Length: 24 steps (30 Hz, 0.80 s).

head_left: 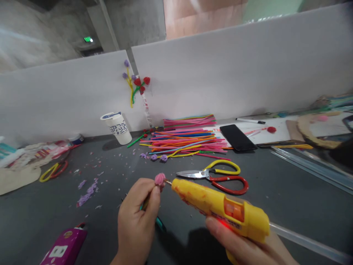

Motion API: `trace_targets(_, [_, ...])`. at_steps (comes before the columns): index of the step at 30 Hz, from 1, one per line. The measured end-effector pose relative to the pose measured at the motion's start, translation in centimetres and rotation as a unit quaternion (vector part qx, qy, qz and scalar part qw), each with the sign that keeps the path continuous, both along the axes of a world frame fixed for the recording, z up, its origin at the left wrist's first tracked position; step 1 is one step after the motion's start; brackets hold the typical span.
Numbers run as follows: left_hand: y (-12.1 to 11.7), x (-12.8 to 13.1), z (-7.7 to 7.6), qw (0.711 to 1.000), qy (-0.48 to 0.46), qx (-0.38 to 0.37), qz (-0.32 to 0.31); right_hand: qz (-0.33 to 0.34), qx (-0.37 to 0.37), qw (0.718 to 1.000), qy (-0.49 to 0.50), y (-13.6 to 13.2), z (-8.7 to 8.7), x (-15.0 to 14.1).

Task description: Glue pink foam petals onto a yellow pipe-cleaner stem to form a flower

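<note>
My left hand (138,219) pinches one pink bud (159,179) between thumb and fingers, just left of the nozzle; my right hand (242,244) is wrapped round one glue gun (205,197). The gun's long axis runs from near right to far left, its tip at the bud's right side; I can't tell whether they touch. The bud lies far and left of my right grip, the left hand nearer it. Beyond, I count two pairs of scissors (204,174), one phone (237,138), one cup (119,129), three purple heads (125,75) and three red heads (137,82) by the white boards (228,73), and fuzzy sticks (187,141) too many to number.
</note>
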<state>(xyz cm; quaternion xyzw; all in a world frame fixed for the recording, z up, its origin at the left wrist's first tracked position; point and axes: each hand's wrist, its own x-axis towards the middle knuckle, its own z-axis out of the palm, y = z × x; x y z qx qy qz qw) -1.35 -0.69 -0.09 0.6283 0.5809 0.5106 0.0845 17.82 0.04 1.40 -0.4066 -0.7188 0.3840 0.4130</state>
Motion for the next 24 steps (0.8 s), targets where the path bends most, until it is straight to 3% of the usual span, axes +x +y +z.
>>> trace_targets(8, [-0.03, 0.35, 0.53, 0.997, -0.068, -0.035, 0.008, 0.013, 0.014, 1.000, 0.008, 0.17, 0.22, -0.20])
trace_targets(24, [-0.02, 0.66, 0.74, 0.992, -0.107, -0.066, 0.000, 0.006, 0.069, 0.995, -0.071, 0.13, 0.15, -0.16])
